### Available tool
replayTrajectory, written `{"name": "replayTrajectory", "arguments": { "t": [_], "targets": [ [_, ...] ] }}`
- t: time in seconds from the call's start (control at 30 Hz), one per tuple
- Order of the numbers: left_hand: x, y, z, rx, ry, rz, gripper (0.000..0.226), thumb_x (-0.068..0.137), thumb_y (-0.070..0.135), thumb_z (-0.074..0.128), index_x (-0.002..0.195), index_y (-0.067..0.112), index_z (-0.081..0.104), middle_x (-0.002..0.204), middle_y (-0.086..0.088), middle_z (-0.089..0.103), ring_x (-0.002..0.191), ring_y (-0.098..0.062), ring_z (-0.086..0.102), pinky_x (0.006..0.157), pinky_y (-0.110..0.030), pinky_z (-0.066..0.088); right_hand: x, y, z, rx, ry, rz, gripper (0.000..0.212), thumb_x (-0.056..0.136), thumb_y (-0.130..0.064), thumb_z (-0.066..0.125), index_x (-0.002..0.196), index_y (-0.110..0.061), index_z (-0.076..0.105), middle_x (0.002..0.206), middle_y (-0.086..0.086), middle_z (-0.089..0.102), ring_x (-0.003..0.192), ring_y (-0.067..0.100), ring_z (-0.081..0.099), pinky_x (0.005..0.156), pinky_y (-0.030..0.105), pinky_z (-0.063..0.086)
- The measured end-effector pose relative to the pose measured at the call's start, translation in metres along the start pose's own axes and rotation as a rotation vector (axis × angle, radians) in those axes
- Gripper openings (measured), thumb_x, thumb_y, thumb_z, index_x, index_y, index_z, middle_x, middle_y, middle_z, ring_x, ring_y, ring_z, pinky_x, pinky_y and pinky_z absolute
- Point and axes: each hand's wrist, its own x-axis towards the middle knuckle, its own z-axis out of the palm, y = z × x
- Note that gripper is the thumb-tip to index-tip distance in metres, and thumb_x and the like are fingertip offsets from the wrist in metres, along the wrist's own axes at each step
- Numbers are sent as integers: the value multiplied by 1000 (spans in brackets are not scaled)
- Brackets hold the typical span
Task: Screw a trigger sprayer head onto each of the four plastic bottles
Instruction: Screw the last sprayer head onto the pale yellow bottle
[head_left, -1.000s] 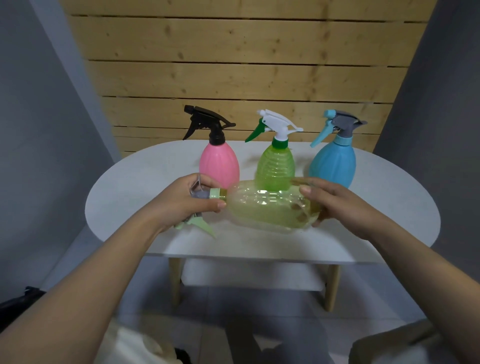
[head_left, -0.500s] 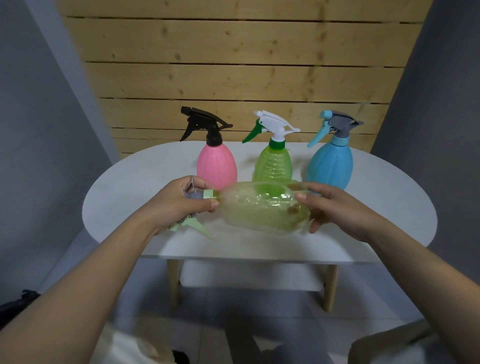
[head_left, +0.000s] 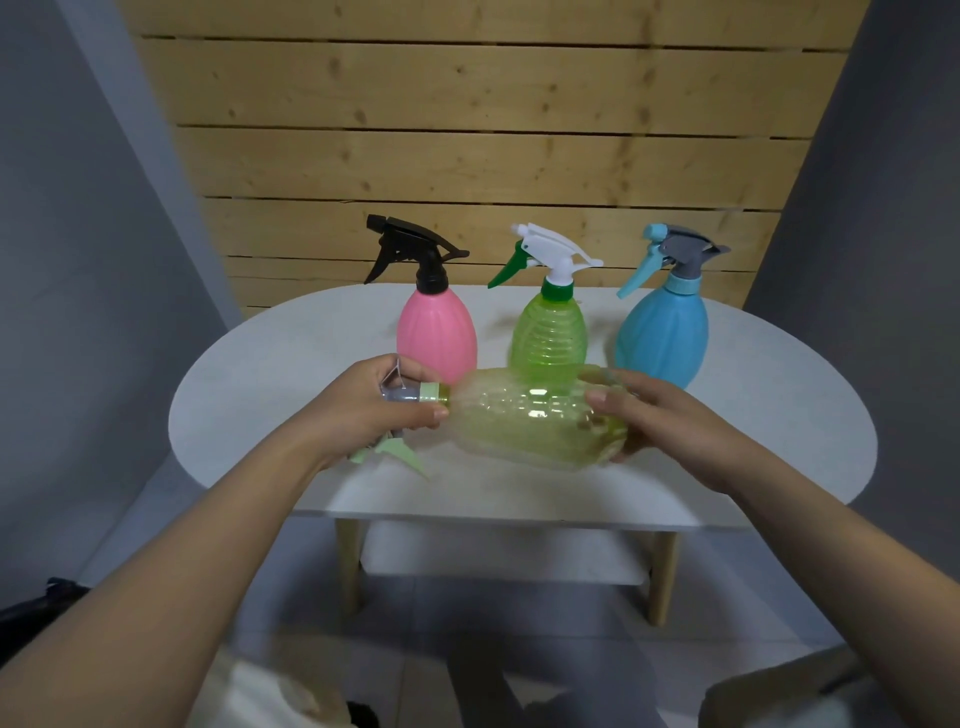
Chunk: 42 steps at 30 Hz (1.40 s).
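Observation:
I hold a clear yellow-green bottle (head_left: 524, 423) sideways above the table's front. My right hand (head_left: 660, 415) grips its base end. My left hand (head_left: 363, 410) is wrapped round the grey and pale-green sprayer head (head_left: 410, 402) at its neck; the pale-green trigger sticks out below my palm. Behind stand three upright bottles with heads on: a pink bottle (head_left: 436, 335) with a black sprayer, a green bottle (head_left: 548, 338) with a white and green sprayer, a blue bottle (head_left: 662, 332) with a grey and light-blue sprayer.
The bottles stand on a white oval table (head_left: 260, 384) with wooden legs and a lower shelf. A wooden plank wall (head_left: 467, 130) rises behind it, with grey walls on both sides. A dark object (head_left: 36, 605) lies on the floor at the left.
The held bottle has turned a little and drifted slightly between my hands. My fingers have shifted on the base and on the sprayer head. The three standing bottles have not moved.

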Motion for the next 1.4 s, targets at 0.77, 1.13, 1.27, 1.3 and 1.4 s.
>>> {"name": "replayTrajectory", "arguments": {
  "t": [0.77, 1.13, 1.27, 1.3, 1.4],
  "targets": [
    [0, 2, -1, -27, 3, -15, 28, 73, 10, 75, 100, 10, 66, 82, -8, 69, 54, -2, 61, 41, -12, 38, 2, -1, -1, 31, -41, 22, 77, 66, -61, 69, 134, -36, 44, 135, -1, 54, 117, 14, 58, 96, 40, 52],
    [-2, 2, 1, 3, -8, 8, 27, 69, 12, 79, 92, 18, 66, 85, -3, 68, 63, -4, 61, 51, -18, 44, 4, 2, 5, 121, -13, 117, 76, 66, -71, 58, 125, -24, 54, 118, 7, 64, 93, 20, 70, 78, 42, 59],
    [-2, 3, 0, -33, 10, -2, 29, 72, 8, 76, 99, 11, 65, 80, -4, 68, 52, 0, 60, 43, -12, 40, 4, 2, 3, 120, 2, 10, 73, 70, -37, 77, 132, -38, 41, 129, 4, 54, 109, 18, 62, 91, 38, 54],
    [-3, 5, 0, -46, 14, 2, 29, 73, 6, 75, 100, 9, 65, 79, -4, 67, 47, 2, 58, 40, -10, 37, 4, 1, 2, 117, 7, -5, 71, 66, -35, 77, 129, -36, 44, 123, 7, 58, 104, 18, 64, 86, 36, 56],
    [-3, 3, -1, -37, 6, 12, 28, 72, 6, 76, 97, 13, 65, 82, -4, 66, 49, 1, 56, 41, -11, 38, 1, -7, 4, 57, 30, 17, 60, 68, -54, 67, 119, -24, 57, 104, 8, 66, 81, 18, 69, 68, 35, 59]
  ]
}}
